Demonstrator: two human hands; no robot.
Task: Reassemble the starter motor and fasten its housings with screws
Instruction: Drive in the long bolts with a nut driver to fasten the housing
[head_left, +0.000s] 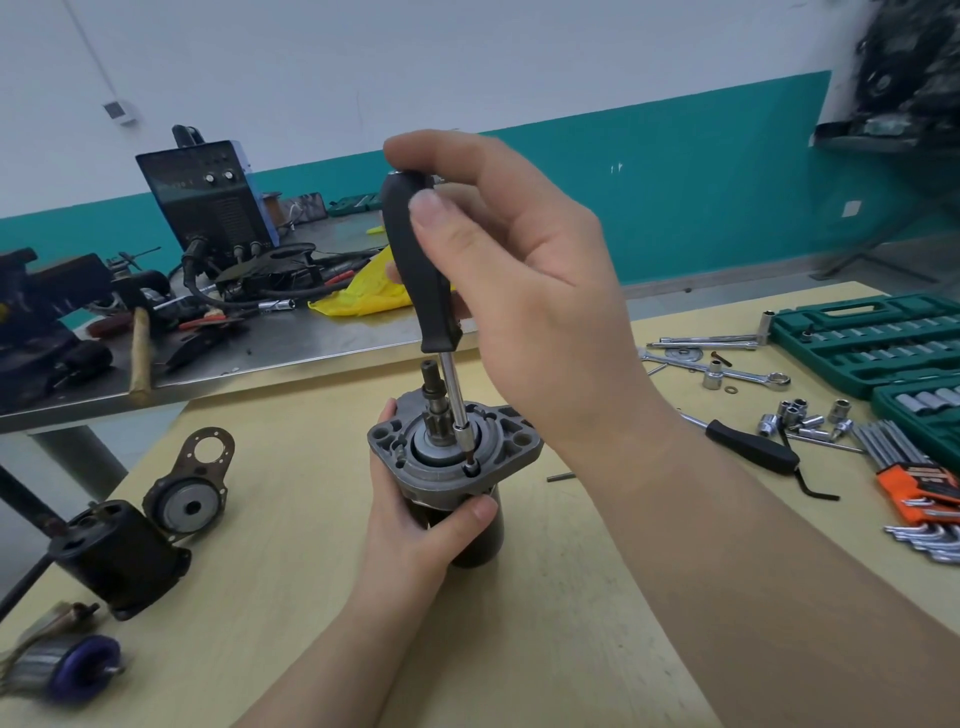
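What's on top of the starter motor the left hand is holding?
The grey flanged housing caps the starter motor, the geared shaft rising from its centre. The screwdriver tip sits in a screw hole. The screw itself is hidden beneath the bit.

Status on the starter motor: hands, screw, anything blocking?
Left hand grips starter motor upright. Right hand holds screwdriver, tip seated in housing screw. Nothing blocking.

left hand (415, 525): fingers curled, gripping low | right hand (519, 291): raised, fingers curled
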